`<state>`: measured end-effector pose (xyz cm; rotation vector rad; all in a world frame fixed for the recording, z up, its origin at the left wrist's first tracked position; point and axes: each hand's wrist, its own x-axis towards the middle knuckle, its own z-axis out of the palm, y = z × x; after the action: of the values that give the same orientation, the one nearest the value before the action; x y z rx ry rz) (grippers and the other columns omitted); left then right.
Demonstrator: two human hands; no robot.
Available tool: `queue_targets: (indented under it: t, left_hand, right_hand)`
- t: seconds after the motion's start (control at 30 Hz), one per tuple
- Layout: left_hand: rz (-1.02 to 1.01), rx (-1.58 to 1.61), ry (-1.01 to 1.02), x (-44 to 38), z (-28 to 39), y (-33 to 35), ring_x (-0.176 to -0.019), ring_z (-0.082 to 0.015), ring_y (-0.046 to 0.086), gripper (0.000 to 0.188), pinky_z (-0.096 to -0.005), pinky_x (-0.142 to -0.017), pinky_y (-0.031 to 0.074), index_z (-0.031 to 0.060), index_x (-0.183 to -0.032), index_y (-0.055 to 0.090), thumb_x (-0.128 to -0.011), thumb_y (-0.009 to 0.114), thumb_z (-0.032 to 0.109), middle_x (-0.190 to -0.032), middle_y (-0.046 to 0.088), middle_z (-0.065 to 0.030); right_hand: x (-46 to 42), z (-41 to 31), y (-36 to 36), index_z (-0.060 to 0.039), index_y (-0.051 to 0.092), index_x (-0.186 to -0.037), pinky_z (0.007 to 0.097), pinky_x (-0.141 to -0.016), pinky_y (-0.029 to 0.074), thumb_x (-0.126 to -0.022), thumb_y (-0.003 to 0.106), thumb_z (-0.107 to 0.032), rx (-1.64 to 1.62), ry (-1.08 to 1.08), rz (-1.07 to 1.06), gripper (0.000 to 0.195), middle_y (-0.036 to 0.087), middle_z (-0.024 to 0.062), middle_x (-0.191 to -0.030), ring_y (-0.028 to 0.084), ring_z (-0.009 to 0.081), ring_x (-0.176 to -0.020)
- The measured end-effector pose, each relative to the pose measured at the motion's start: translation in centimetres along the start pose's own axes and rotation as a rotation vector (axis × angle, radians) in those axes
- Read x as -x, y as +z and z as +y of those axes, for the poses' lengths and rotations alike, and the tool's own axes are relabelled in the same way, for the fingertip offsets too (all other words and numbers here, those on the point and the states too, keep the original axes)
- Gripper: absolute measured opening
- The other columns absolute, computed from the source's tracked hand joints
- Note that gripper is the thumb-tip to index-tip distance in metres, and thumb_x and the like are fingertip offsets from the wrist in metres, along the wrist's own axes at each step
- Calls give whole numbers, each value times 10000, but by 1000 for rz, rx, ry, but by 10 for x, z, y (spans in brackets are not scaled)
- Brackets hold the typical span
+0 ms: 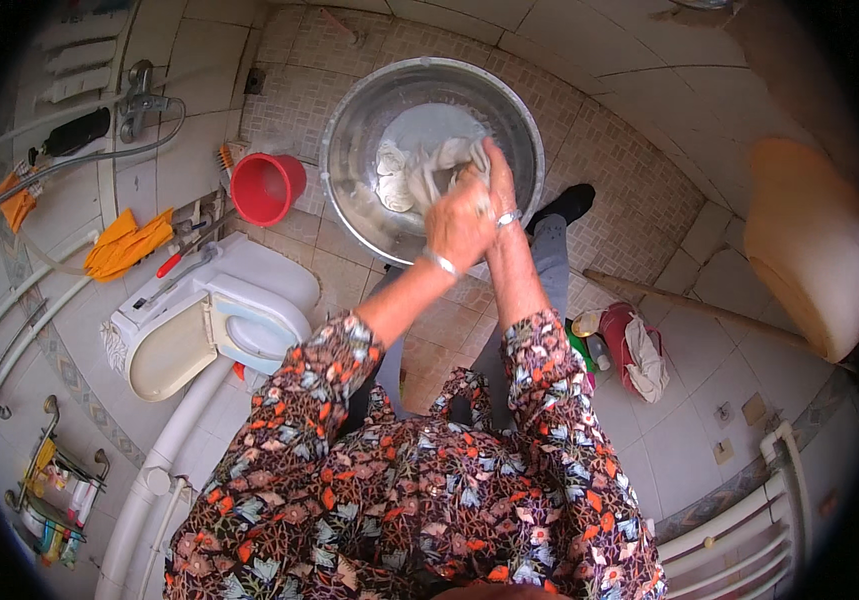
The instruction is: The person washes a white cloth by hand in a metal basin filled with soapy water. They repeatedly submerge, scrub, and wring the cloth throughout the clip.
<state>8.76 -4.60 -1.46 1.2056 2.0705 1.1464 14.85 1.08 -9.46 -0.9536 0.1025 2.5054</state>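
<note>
Both my hands are together over a large round metal basin (431,67) on the tiled floor. In them is a wet, off-white cloth (423,178), bunched up and partly hanging into the basin. My left hand (459,221), blurred by motion, grips the cloth in front of my right hand (500,176), whose fingers are partly hidden behind it. A white rolled cloth (393,178) lies in the basin beside the held one. Cloudy water (437,124) covers the basin's bottom. Each wrist wears a silver bracelet.
Left of the basin stands a red plastic bucket (268,189), with a white toilet (257,337), lid raised, nearer me. An orange cloth (129,244) hangs over wall pipes. To the right are a wooden pole (692,307) and a red basin (617,349) with cloth. A radiator (737,532) stands lower right.
</note>
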Motion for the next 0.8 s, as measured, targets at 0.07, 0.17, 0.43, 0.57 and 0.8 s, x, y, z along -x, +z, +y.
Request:
queue_targets:
  t: [0.07,0.17,0.43,0.57,0.8]
  left_hand:
    - [-6,-69,97,0,-9,6,-637,-404,607,235,-500,-569,471,36,-697,541,-830,578,227,-693,613,-215]
    - [-227,-357,-331,-67,-59,-13,-627,-414,599,238,-505,-552,466,32,-735,541,-838,582,242,-691,607,-228]
    - [-36,-251,-212,-12,-33,15,-715,-407,621,214,-488,-630,480,37,-926,574,-842,587,233,-726,625,-222]
    - [-34,-87,-446,-59,-85,-21,-823,-335,643,307,-423,-738,487,14,-921,621,-838,615,310,-832,661,-181]
    - [-478,230,-187,-12,-78,-55,-751,-253,643,406,-393,-694,484,29,-1030,617,-832,659,381,-796,662,-150]
  right_hand:
    - [-17,3,-37,-101,610,-949,314,-689,514,-915,507,-384,-96,61,-226,303,633,53,-844,619,177,-757]
    - [-7,41,31,-70,596,-1000,351,-742,504,-920,507,-306,-55,-148,346,265,618,69,-935,603,192,-854]
    - [19,20,21,-99,612,-875,336,-693,514,-912,508,-329,9,-79,157,256,631,60,-834,618,190,-750]
    - [7,28,40,-48,612,-998,374,-814,526,-923,521,-330,-46,-20,223,306,663,89,-973,642,224,-864]
    - [9,3,16,-54,598,-1022,395,-837,510,-835,670,-230,-112,-73,175,267,645,87,-1005,620,240,-923]
